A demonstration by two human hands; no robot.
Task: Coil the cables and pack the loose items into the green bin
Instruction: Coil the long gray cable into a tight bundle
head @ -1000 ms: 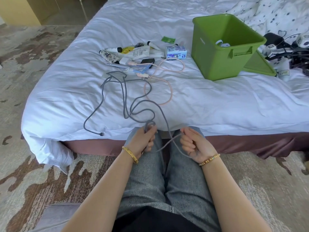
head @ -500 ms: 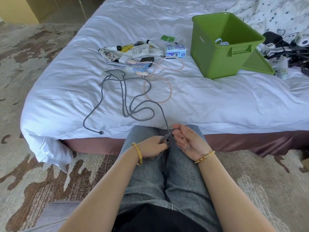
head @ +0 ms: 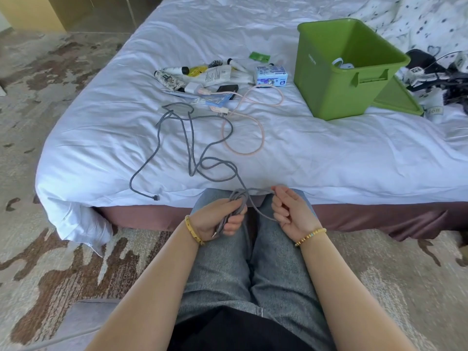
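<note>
The grey cable, gripped by both hands, trailed over a white bed above patterned carpet.

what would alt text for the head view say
A seated person's left hand grips a few coils of a grey cable while the right hand pinches its next loop; the rest trails across a white bed near a green bin.

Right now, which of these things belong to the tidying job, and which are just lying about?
Job:
grey cable, coiled in left hand, fed by right hand
pink cable
loose items
green bin

Lying about:
dark gear beyond the bin
spotted bedding
</note>
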